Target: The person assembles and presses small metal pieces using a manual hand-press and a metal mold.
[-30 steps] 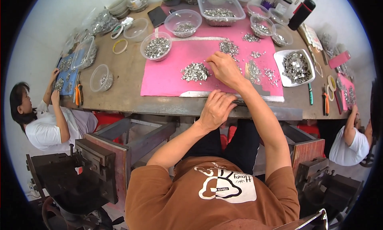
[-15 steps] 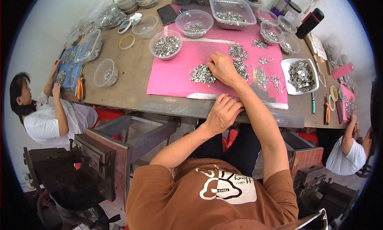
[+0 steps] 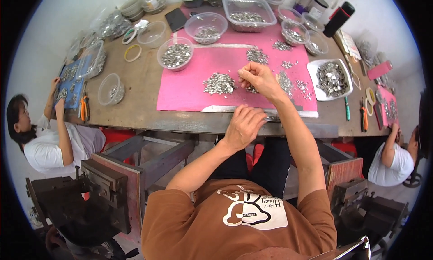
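My right hand is over the pink mat, its thumb and fingertips pinched together; anything between them is too small to make out. A pile of small silvery metal pieces lies just left of it, and a second heap is partly hidden beneath it. At the mat's front edge, below the right wrist, my left hand has its fingers curled and close together. Its palm side is hidden, so I cannot see what it holds. Another heap of metal pieces sits beyond the right hand.
Clear bowls and a rectangular tub of metal pieces stand behind. A white dish is at right, with a black bottle beyond. Co-workers sit at a blue mat on the left and a pink mat on the right.
My right hand has lifted off the left pile and shifted right of it, still pinched. The left hand stays at the front edge. The whole view has shifted slightly.
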A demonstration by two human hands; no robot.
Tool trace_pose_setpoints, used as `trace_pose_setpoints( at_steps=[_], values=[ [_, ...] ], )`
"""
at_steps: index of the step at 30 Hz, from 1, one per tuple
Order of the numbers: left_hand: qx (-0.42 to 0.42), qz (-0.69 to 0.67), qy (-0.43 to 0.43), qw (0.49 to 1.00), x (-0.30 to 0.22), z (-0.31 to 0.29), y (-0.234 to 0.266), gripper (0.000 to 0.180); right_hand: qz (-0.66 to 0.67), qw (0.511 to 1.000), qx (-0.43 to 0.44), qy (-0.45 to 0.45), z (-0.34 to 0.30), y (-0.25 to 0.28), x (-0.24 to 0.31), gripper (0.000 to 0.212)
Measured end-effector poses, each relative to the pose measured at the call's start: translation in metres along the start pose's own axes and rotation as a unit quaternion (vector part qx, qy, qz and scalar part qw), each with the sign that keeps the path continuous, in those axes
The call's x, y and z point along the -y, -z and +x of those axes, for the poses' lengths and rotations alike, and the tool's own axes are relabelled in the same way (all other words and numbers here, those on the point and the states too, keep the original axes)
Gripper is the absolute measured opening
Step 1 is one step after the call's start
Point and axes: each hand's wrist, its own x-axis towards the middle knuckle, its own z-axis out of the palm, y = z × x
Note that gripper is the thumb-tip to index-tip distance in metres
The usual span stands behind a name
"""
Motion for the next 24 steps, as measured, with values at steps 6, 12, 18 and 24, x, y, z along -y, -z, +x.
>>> trace_pose_setpoints(
  at_steps=[6,12,18,24],
  values=[
    [-0.004,-0.003,0.021,1.0,0.003,0.001,0.006,0.031,-0.154,0.982,-0.098,0.05,-0.083,0.026,0.008,0.014],
    [-0.015,-0.014,0.021,1.0,0.004,0.001,0.0,0.038,-0.249,0.937,-0.194,0.15,-0.138,0.014,-0.03,0.01],
    [-0.017,-0.011,0.025,0.999,0.003,-0.002,-0.002,0.04,-0.289,0.909,-0.233,0.188,-0.143,0.001,-0.037,0.007],
    [-0.019,-0.012,0.021,1.0,0.003,-0.003,-0.002,0.039,-0.313,0.895,-0.249,0.194,-0.143,-0.001,-0.041,0.005]
  ],
)
